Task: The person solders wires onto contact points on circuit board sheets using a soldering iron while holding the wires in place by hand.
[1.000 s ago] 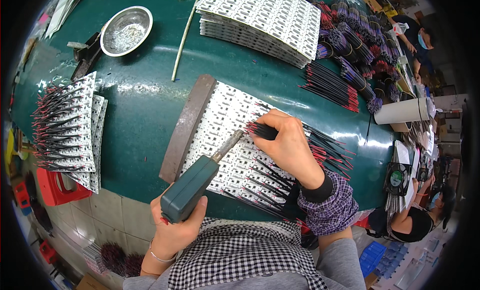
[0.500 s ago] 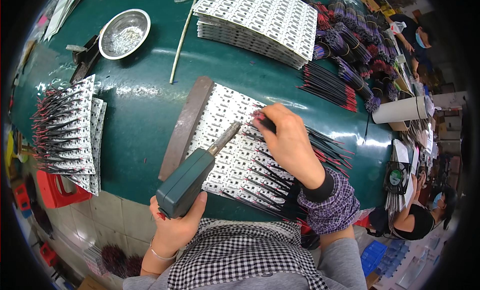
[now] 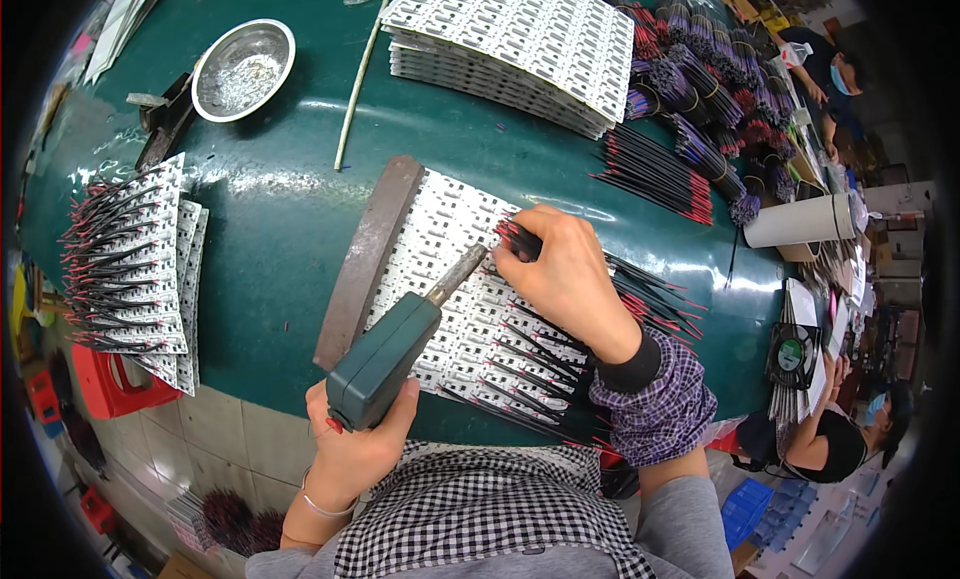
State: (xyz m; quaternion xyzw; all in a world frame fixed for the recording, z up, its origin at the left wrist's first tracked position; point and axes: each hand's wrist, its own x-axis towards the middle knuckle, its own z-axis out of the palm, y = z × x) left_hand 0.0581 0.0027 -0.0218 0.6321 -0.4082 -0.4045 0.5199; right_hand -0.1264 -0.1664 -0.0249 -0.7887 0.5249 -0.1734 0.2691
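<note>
My left hand (image 3: 362,449) is closed around the handle of a green soldering gun (image 3: 388,354). Its metal tip reaches over a white circuit board panel (image 3: 455,229), close to the fingers of my right hand (image 3: 568,279). That hand pinches a small bundle of black wires (image 3: 522,241) whose red ends point to the left, above the panel. Rows of black wires (image 3: 535,354) stick out from the panel's right part, running under my right wrist. Along the panel's left edge lies a brown bar (image 3: 368,269).
On the green table (image 3: 270,219) stand a metal bowl (image 3: 243,71), a stack of white panels (image 3: 510,44) and wired panels (image 3: 130,259) at the left edge. Wire bundles (image 3: 700,89) and a white roll (image 3: 800,220) fill the right. Two people (image 3: 835,439) are further right.
The soldering gun has moved slightly up and right. My right hand has shifted a little left and down, and more red wire ends show at its fingers.
</note>
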